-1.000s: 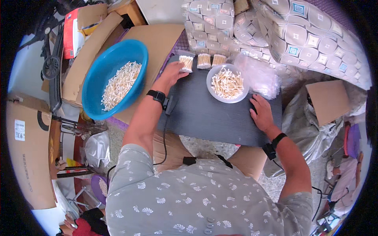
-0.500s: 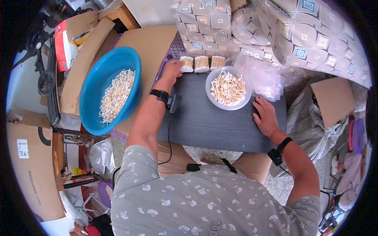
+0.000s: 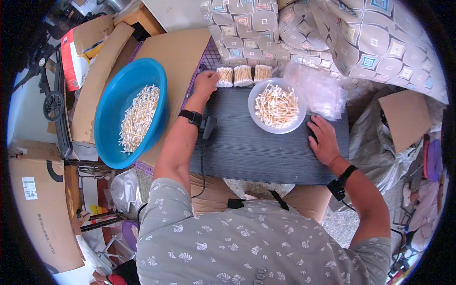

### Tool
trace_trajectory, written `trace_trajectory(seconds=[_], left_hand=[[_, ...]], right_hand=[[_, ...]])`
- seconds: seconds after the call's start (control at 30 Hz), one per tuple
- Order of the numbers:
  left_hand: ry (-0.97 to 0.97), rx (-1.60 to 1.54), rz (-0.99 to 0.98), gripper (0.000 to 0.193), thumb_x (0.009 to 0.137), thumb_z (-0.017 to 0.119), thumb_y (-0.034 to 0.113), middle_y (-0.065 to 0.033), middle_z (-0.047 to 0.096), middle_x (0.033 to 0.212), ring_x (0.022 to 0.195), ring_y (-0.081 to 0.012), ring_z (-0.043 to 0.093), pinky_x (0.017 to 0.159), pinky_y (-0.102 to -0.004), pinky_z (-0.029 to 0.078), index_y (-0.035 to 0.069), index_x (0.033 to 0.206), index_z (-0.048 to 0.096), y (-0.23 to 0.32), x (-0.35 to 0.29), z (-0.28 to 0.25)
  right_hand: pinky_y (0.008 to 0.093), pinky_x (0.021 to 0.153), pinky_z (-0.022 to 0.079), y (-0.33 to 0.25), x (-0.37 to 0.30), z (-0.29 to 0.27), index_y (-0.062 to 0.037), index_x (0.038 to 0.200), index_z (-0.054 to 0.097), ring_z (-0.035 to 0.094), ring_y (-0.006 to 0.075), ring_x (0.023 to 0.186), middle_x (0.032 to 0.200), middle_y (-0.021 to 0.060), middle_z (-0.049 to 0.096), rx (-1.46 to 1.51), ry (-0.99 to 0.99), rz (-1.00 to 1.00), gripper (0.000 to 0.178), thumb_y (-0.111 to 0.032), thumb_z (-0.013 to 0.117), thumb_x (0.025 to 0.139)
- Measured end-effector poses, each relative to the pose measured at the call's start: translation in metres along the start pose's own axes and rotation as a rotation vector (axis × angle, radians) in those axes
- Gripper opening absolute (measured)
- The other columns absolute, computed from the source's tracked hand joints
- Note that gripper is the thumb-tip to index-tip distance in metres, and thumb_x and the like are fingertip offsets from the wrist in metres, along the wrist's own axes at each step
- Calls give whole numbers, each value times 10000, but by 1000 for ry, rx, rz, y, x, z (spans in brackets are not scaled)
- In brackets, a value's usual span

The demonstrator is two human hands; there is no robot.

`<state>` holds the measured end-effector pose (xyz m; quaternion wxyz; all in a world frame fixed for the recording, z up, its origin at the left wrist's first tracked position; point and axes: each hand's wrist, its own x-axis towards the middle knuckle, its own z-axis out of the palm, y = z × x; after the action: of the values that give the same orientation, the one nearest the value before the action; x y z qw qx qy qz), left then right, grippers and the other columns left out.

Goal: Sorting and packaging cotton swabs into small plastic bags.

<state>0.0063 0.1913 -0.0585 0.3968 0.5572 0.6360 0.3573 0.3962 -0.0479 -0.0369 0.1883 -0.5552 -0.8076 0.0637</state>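
Observation:
Three bundles of cotton swabs stand in a row along the far edge of the dark table [image 3: 251,156]: a left bundle [image 3: 224,77], a middle bundle [image 3: 242,76] and a right bundle [image 3: 262,74]. My left hand [image 3: 205,84] reaches to the far left corner, its fingers closed at the side of the left bundle; their tips are partly hidden. A white bowl of loose cotton swabs [image 3: 277,106] stands right of the table's middle. My right hand [image 3: 326,142] rests on the tabletop near the right edge, fingers stretched out and holding nothing.
Clear plastic bags [image 3: 320,92] lie at the table's far right corner. To the left, a large blue basin [image 3: 161,102] of loose swabs leans on cardboard [image 3: 183,47]. Patterned cushions [image 3: 242,31] border the far side. A cable hangs from my left wrist strap.
The whole view has shifted slightly. Both hands keep nearly the same places on the table, and the bundles and bowl stand as before.

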Motion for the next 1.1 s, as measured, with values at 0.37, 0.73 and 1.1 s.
trace_trajectory(seconds=[0.37,0.73,1.1], left_hand=[[209,59,225,256,887,574,217,-106,674,853,755,-192,632,704,-330,514,-1,990,660,-12,-32,-18],[-7,302,620,193,814,636,139,-143,619,1016,992,-333,560,883,-408,441,58,989,637,1,-223,37],[1,440,831,222,821,623,167,-135,597,1099,1056,-335,531,926,-434,419,71,1021,614,-16,-239,49]], right_hand=[[447,1073,291,-3,1,2,-50,1228,523,373,306,1304,1351,134,452,16,20,-19,456,-143,619,792],[431,1062,312,5,-9,6,-54,1217,530,403,301,1281,1328,128,479,-49,102,-78,421,-171,603,819],[430,1039,341,5,-11,18,-53,1205,540,453,312,1229,1307,140,509,-97,168,-79,404,-211,589,836]])
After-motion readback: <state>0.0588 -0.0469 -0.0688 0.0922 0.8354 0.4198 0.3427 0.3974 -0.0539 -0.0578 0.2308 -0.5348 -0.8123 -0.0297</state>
